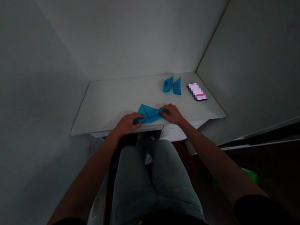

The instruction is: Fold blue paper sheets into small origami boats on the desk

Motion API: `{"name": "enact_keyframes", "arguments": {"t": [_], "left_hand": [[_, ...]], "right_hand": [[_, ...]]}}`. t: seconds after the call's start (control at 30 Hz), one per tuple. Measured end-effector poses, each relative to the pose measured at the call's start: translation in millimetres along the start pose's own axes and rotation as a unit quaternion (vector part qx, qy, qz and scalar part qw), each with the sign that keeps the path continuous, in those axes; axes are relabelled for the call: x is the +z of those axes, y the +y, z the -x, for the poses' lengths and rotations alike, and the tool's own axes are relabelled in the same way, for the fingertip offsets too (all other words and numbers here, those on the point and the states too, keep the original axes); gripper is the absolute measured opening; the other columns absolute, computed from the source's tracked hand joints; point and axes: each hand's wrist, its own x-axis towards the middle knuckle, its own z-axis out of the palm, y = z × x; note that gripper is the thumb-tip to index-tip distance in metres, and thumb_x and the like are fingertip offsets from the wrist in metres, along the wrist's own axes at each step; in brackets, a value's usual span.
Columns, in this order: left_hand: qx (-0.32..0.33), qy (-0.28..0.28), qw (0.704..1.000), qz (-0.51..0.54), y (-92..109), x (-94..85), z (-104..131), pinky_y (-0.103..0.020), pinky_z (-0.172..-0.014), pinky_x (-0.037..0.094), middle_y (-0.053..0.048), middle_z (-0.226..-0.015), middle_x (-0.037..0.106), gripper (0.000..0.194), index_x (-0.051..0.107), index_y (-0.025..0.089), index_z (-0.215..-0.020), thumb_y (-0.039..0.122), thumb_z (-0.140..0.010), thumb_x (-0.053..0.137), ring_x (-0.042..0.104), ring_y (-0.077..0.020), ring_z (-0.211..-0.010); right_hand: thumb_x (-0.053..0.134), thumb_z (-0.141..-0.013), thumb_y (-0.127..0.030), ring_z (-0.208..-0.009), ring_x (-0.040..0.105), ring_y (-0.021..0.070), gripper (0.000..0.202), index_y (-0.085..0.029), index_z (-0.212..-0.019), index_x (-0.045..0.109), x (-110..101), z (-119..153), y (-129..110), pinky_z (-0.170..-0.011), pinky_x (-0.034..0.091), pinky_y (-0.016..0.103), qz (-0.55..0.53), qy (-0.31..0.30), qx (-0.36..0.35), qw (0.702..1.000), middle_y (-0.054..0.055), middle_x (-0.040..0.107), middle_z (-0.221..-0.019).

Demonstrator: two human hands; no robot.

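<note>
Presently: left hand (129, 123), right hand (173, 114) pinching blue paper (150, 115) | folded shapes (167, 85), phone (197, 91) beyond, rightward

White desk (108, 100) against pale walls (126, 29), dark floor (289, 174), dim light.

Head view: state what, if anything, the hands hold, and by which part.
Folded blue paper, held at both ends: left hand at its left end, right hand at its right end.

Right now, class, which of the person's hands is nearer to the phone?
Right. The right hand, at the right end of the blue paper, is left of the phone; the left hand, at the paper's left end, is farther left.
</note>
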Motion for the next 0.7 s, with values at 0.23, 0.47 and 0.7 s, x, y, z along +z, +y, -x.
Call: {"name": "enact_keyframes", "arguments": {"t": [0.23, 0.47, 0.7], "left_hand": [[-0.027, 0.059, 0.997, -0.035, -9, -5.2, 6, -0.048, -0.109, 0.057, -0.008, -0.118, 0.084, 0.029, 0.082, 0.026, -0.105, 0.046, -0.104, 0.062, 0.077, -0.0278, -0.116], [0.006, 0.033, 0.998, -0.057, -10, -0.8, 21, -0.047, -0.113, 0.051, -0.006, -0.132, 0.081, 0.027, 0.080, 0.029, -0.122, 0.039, -0.104, 0.064, 0.071, -0.0266, -0.127], [-0.027, 0.077, 0.997, -0.006, -12, 15.7, 26, -0.046, -0.114, 0.053, -0.006, -0.130, 0.082, 0.026, 0.081, 0.026, -0.117, 0.037, -0.108, 0.060, 0.074, -0.0247, -0.125]], "right_hand": [[0.064, -0.101, -0.049, -0.097, 0.071, 0.0310, 0.029, -0.025, -0.107, 0.078, 0, 0, -1, -0.092, 0.055, 0.046, -0.009, 0.018, 0.011, 1.000, 0.009, 0.079, -0.096], [0.075, -0.090, -0.036, -0.110, 0.075, 0.0305, 0.025, -0.028, -0.112, 0.081, -5, 2, 0, -0.103, 0.053, 0.048, -0.046, -0.019, -0.052, 0.997, 0.004, 0.085, -0.115], [0.073, -0.095, -0.038, -0.115, 0.074, 0.0298, 0.017, -0.030, -0.105, 0.083, -5, 2, -1, -0.110, 0.052, 0.052, -0.059, -0.030, -0.053, 0.996, 0.003, 0.085, -0.120]]}}
